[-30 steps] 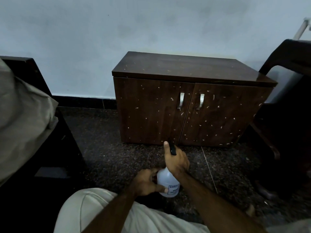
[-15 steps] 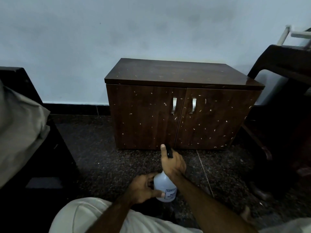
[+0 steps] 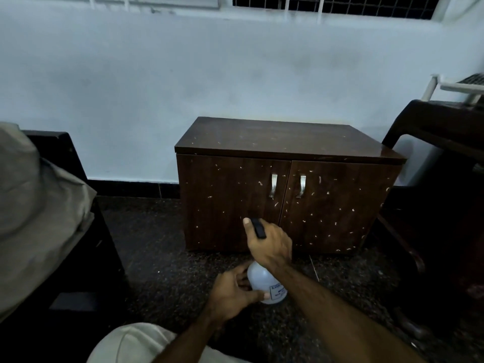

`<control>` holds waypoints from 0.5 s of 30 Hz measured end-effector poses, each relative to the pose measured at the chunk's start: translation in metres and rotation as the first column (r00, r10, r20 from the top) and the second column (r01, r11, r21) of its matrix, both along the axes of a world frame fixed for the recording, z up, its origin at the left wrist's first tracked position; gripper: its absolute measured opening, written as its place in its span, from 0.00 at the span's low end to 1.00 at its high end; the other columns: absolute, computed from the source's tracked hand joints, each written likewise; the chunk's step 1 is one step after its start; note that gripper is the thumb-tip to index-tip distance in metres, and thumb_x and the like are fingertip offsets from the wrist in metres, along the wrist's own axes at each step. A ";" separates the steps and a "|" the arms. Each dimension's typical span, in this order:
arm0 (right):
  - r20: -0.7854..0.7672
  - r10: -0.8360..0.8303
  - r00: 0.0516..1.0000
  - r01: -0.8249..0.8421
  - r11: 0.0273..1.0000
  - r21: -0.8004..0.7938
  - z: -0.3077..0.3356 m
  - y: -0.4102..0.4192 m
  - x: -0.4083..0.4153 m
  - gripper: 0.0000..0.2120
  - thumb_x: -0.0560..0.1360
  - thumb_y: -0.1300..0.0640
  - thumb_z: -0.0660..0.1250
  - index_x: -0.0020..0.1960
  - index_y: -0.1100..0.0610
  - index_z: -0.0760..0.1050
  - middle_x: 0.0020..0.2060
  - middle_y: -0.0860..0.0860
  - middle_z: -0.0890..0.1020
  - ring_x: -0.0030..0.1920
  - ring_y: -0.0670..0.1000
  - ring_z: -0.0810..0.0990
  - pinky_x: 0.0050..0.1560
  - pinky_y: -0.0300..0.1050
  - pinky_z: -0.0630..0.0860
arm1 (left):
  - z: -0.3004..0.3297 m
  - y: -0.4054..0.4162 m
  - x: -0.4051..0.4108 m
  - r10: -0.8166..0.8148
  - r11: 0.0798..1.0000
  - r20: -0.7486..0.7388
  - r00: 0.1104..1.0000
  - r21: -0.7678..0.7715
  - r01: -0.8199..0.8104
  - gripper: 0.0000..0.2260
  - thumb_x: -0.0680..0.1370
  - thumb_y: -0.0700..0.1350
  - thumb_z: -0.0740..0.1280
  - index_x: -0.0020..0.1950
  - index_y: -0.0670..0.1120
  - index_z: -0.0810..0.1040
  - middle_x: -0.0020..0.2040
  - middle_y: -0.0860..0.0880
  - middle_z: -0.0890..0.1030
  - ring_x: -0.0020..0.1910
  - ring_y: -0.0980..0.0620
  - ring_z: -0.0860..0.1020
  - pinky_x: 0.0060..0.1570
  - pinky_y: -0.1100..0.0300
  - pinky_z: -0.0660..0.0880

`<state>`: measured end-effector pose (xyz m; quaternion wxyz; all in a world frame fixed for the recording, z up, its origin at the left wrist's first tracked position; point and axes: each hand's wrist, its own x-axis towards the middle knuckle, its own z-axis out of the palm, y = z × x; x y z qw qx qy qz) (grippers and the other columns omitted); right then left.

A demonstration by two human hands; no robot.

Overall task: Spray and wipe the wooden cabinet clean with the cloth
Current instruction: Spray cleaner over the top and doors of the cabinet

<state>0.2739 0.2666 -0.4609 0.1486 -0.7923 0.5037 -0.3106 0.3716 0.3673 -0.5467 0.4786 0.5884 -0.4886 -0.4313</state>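
Nearest the camera, a pale trouser knee (image 3: 136,341) shows at the bottom edge. Just beyond it the left hand (image 3: 230,294) cups the lower body of a translucent white spray bottle (image 3: 264,284), fingers curled round its left side and thumb laid across the front by the label. The right hand (image 3: 271,244) wraps the bottle's neck from above, fingers curled about the black trigger head (image 3: 258,227), with the thumb stretched forward along the left of it. The bottle is held above the dark speckled floor (image 3: 162,258), its nozzle aimed at the wooden cabinet (image 3: 285,184). That cabinet stands on the floor against the pale wall (image 3: 183,82); its two doors, each with a metal handle (image 3: 273,185), are flecked with small white marks. A grey-draped dark piece of furniture (image 3: 39,205) stands at left, a dark chair (image 3: 440,142) at right. No cloth can be made out.
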 end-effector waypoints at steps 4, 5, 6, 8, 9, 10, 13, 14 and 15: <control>0.104 -0.087 0.991 0.084 0.996 0.031 0.011 -0.010 -0.020 0.26 0.79 0.32 0.53 0.41 0.50 0.77 0.30 0.45 0.79 0.36 0.47 0.80 0.43 0.45 0.75 | 0.020 -0.012 -0.010 -0.046 0.998 0.064 0.997 -0.045 0.049 0.33 0.64 0.46 0.85 0.66 0.59 0.77 0.60 0.58 0.85 0.60 0.58 0.83 0.61 0.54 0.81; 0.118 -0.093 0.989 0.091 0.996 0.025 0.014 -0.011 -0.024 0.26 0.79 0.32 0.53 0.40 0.50 0.77 0.30 0.45 0.79 0.36 0.46 0.80 0.43 0.45 0.74 | 0.025 -0.014 -0.013 -0.050 0.997 0.075 0.996 -0.054 0.054 0.33 0.64 0.46 0.85 0.66 0.59 0.78 0.59 0.59 0.85 0.59 0.59 0.83 0.60 0.55 0.81; 0.125 -0.095 0.988 0.094 0.995 0.015 0.018 -0.013 -0.028 0.26 0.79 0.32 0.54 0.38 0.50 0.76 0.29 0.45 0.79 0.35 0.45 0.79 0.42 0.44 0.73 | 0.028 -0.017 -0.015 -0.058 0.996 0.080 0.995 -0.061 0.063 0.34 0.64 0.46 0.85 0.67 0.58 0.78 0.59 0.59 0.85 0.59 0.59 0.83 0.60 0.54 0.81; 0.094 -0.085 0.992 0.086 0.996 -0.006 0.028 -0.016 -0.033 0.25 0.80 0.33 0.54 0.35 0.49 0.72 0.27 0.45 0.77 0.32 0.44 0.77 0.39 0.43 0.71 | 0.034 -0.022 -0.020 -0.062 0.995 0.074 0.995 -0.068 0.067 0.35 0.64 0.47 0.85 0.69 0.54 0.78 0.59 0.57 0.85 0.59 0.57 0.84 0.60 0.51 0.81; 0.059 -0.078 0.995 0.079 0.997 -0.024 0.034 -0.018 -0.035 0.25 0.80 0.34 0.53 0.34 0.49 0.70 0.27 0.45 0.76 0.32 0.45 0.77 0.39 0.44 0.72 | 0.038 -0.023 -0.022 -0.064 0.995 0.071 0.995 -0.068 0.069 0.35 0.64 0.47 0.85 0.69 0.53 0.79 0.60 0.56 0.86 0.59 0.56 0.84 0.61 0.51 0.81; 0.019 -0.075 0.997 0.076 0.996 -0.045 0.039 -0.020 -0.036 0.25 0.80 0.34 0.53 0.33 0.49 0.69 0.27 0.46 0.76 0.32 0.47 0.78 0.40 0.44 0.74 | 0.040 -0.025 -0.025 -0.067 0.995 0.077 0.995 -0.068 0.073 0.34 0.64 0.47 0.85 0.69 0.53 0.79 0.59 0.56 0.86 0.59 0.56 0.84 0.60 0.51 0.81; -0.038 -0.078 0.996 0.075 0.994 -0.073 0.050 -0.025 -0.040 0.26 0.80 0.33 0.52 0.32 0.49 0.68 0.27 0.46 0.77 0.33 0.49 0.79 0.41 0.45 0.74 | 0.047 -0.028 -0.035 -0.052 0.995 0.086 0.995 -0.085 0.059 0.33 0.65 0.46 0.85 0.69 0.53 0.79 0.58 0.57 0.86 0.57 0.57 0.84 0.59 0.54 0.82; -0.030 -0.073 0.997 0.070 0.995 -0.070 0.051 -0.025 -0.042 0.26 0.80 0.33 0.52 0.33 0.49 0.69 0.27 0.46 0.77 0.33 0.49 0.79 0.41 0.44 0.73 | 0.048 -0.029 -0.038 -0.047 0.995 0.084 0.995 -0.088 0.055 0.33 0.65 0.46 0.85 0.68 0.54 0.79 0.58 0.57 0.86 0.57 0.58 0.84 0.58 0.55 0.82; -0.023 -0.072 0.997 0.070 0.996 -0.060 0.051 -0.026 -0.044 0.25 0.80 0.33 0.52 0.33 0.49 0.69 0.28 0.46 0.77 0.33 0.48 0.79 0.40 0.44 0.72 | 0.049 -0.030 -0.040 -0.047 0.994 0.086 0.995 -0.091 0.055 0.32 0.64 0.46 0.85 0.67 0.55 0.79 0.57 0.57 0.86 0.56 0.58 0.84 0.58 0.55 0.82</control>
